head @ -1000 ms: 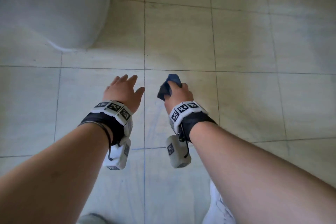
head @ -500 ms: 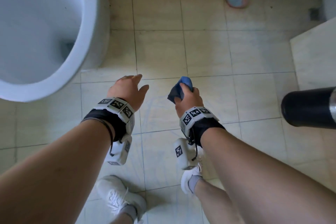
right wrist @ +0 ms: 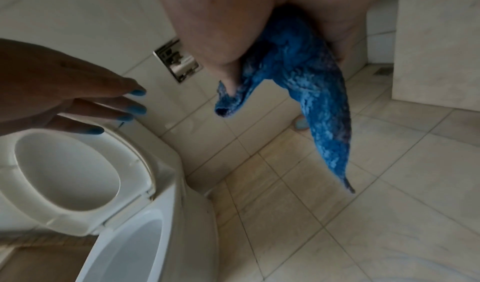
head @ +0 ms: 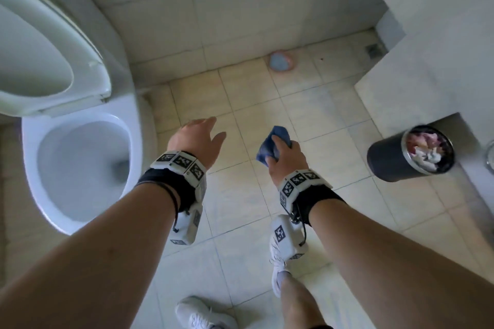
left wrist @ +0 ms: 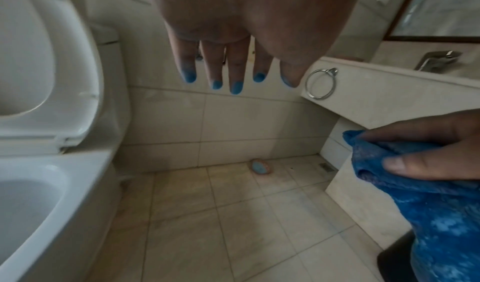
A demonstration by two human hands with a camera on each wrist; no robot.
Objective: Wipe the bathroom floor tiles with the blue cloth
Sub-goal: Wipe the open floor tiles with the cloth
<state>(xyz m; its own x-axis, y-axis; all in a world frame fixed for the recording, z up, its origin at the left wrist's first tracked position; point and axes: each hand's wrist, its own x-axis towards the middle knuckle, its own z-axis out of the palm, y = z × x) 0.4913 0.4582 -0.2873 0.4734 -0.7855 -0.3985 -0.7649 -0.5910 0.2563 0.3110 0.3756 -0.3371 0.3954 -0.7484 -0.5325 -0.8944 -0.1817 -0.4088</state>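
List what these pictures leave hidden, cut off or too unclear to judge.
- Right hand fingers gripping the crumpled blue terry cloth: head view shows only the hand's back; right wrist view, the palm covers them.
- Small round blue-and-pink object by the wall: too small and blurred to identify in every view.
- Black cylindrical waste bin: contents blurred in the head view.
- White toilet: cut off by the left edge.

Blue cloth (head: 271,147) in right hand (head: 284,159)

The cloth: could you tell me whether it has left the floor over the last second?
Yes. The cloth has risen with the right hand, now hanging well above the floor tiles.
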